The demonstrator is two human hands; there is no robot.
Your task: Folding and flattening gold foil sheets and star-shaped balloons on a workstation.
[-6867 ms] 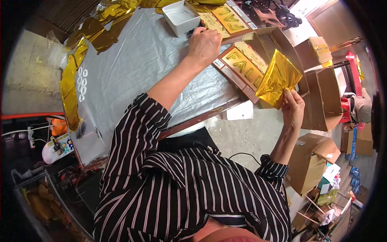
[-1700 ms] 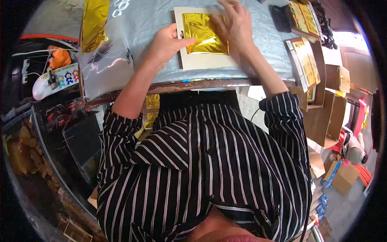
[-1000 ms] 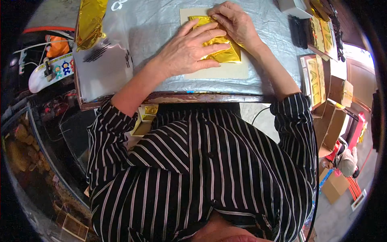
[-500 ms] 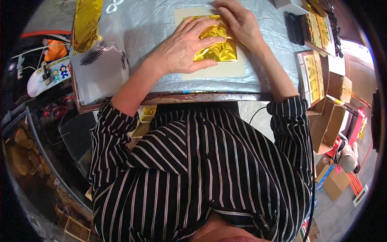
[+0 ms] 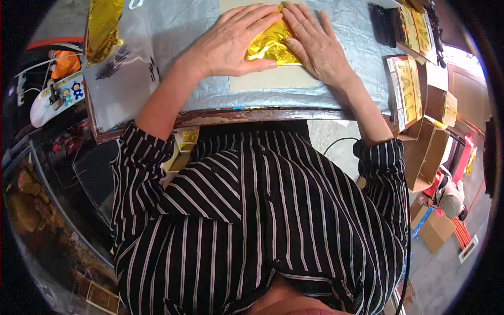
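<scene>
A crinkled piece of gold foil [image 5: 270,46] lies on a beige sheet of card [image 5: 275,80] at the table's middle. My left hand [image 5: 233,44] rests flat over the foil's left part, fingers stretched out and thumb along its near edge. From the right, my right hand [image 5: 317,50] lies flat on the foil, its fingers pointing away from me. The fingertips of the two hands come close together at the far side. Much of the foil and some of the card are hidden under them.
A silvery cover [image 5: 194,97] lies over the table. At its left are more gold foil [image 5: 105,31] and a clear plastic sheet [image 5: 123,84] with black marks. A black object [image 5: 383,26] lies at the far right, near a printed box [image 5: 404,94] and open cardboard boxes [image 5: 428,157].
My right hand has come down from the far edge and now lies flat on the foil. My left hand has shifted slightly away from me. The whole view has shifted a little.
</scene>
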